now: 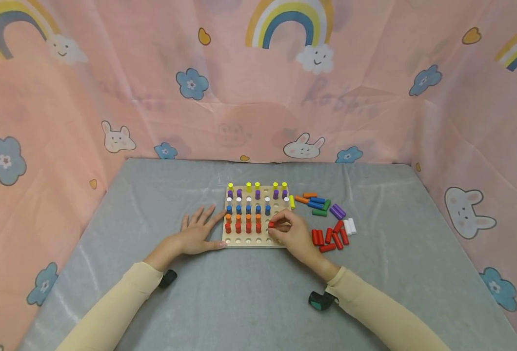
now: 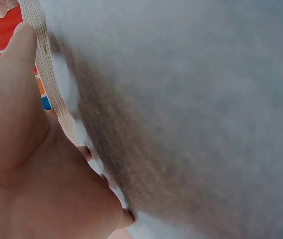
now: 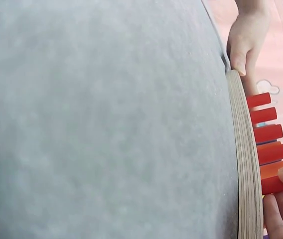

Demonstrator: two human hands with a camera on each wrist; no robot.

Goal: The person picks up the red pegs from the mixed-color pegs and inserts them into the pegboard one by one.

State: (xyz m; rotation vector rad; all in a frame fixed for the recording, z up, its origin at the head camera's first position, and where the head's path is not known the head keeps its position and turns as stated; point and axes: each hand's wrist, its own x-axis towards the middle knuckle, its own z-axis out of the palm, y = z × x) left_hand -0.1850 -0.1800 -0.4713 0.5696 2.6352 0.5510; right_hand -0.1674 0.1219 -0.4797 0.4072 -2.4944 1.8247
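A wooden pegboard [image 1: 243,246] holds rows of coloured pegs: yellow at the far side, then purple, white, blue, orange and red. My right hand [image 1: 294,237] pinches a red peg [image 3: 273,185] between thumb and fingers, upright at the board, in line with the row of standing red pegs [image 3: 268,133]. Part of the right hand hides the board's near right corner in the head view. My left hand [image 1: 194,234] lies with spread fingers at the board's left side, its thumb touching the near left corner and its index finger beside the blue row.
Loose red pegs [image 1: 327,247] lie right of the board, beside two white pegs [image 1: 349,226] and two purple pegs [image 1: 338,211]. Farther back are orange, blue and green pegs [image 1: 319,213], and a yellow peg [image 1: 291,202] at the board's edge. Grey cloth [image 1: 241,302] covers the table.
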